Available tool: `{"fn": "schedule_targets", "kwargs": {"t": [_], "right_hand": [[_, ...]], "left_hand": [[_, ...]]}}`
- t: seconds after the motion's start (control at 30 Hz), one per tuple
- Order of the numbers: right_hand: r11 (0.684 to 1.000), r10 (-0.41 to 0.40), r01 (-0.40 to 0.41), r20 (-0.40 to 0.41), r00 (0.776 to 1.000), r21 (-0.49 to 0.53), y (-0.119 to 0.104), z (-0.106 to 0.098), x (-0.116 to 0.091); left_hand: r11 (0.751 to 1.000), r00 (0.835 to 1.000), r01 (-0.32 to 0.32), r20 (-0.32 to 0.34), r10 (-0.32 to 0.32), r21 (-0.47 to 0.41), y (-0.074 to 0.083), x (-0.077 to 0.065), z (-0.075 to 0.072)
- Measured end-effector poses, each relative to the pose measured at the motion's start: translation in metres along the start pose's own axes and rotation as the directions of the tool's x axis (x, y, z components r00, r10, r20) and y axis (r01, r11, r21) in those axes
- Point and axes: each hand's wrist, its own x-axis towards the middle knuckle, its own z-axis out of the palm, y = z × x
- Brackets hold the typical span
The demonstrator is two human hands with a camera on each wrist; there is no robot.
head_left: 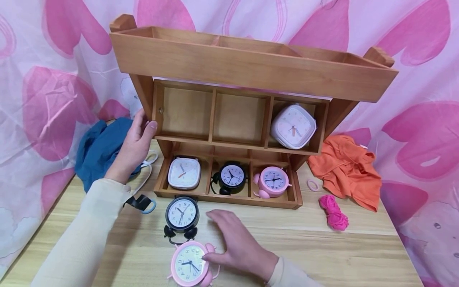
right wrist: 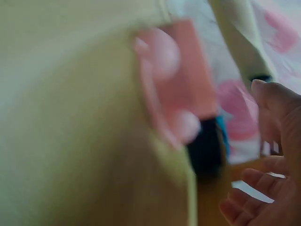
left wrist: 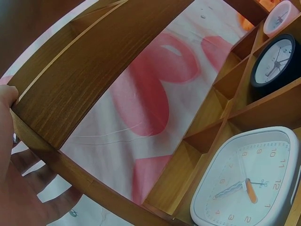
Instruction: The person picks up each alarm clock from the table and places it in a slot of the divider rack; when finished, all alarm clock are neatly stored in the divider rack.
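My left hand (head_left: 132,145) grips the left side of a tiered wooden shelf (head_left: 251,65), thumb at the front edge and fingers behind it. My right hand (head_left: 240,243) has its fingers spread over the table, and its thumb overlaps the edge of a pink alarm clock (head_left: 188,263). That clock lies face up, just in front of a black alarm clock (head_left: 182,214). On the bottom tier are a white square clock (head_left: 184,173), a second black alarm clock (head_left: 232,175) and another pink alarm clock (head_left: 273,180). Another white clock (head_left: 294,125) sits in the middle tier's right compartment.
Blue cloth (head_left: 104,145) and a white cord (head_left: 145,175) lie left of the shelf, with a black strap (head_left: 139,202) near its corner. To the right are orange cloth (head_left: 349,167), a pink yarn bundle (head_left: 333,212) and a small pink ring (head_left: 312,185). A heart-patterned curtain (head_left: 423,139) hangs close behind.
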Motion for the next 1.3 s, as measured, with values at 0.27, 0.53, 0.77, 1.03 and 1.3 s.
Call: {"fn": "schedule_targets", "kwargs": {"t": [0.27, 0.53, 0.77, 1.03, 1.3], "right_hand": [[0.997, 0.052, -0.061, 0.208, 0.977, 0.038, -0.009, 0.027, -0.001], [0.999, -0.038, 0.029, 0.301, 0.953, 0.033, -0.011, 0.029, -0.004], [0.996, -0.076, 0.06, 0.274, 0.959, 0.067, -0.009, 0.032, -0.007], [0.98, -0.021, 0.015, 0.03, 0.999, 0.199, -0.012, -0.002, -0.003], [0.985, -0.018, 0.08, -0.377, 0.926, 0.15, -0.011, -0.087, 0.037]], "left_hand": [[1.0, 1.0, 0.001, 0.001, -0.001, 0.0, 0.001, 0.001, 0.001], [1.0, 1.0, 0.027, 0.003, -0.027, 0.004, 0.003, -0.001, 0.0], [1.0, 1.0, 0.025, 0.0, -0.025, 0.009, 0.003, -0.001, 0.0], [0.999, 0.999, 0.032, 0.001, -0.032, 0.01, 0.003, -0.001, 0.001], [1.0, 1.0, 0.019, 0.004, -0.019, 0.009, 0.001, -0.001, 0.0]]}}
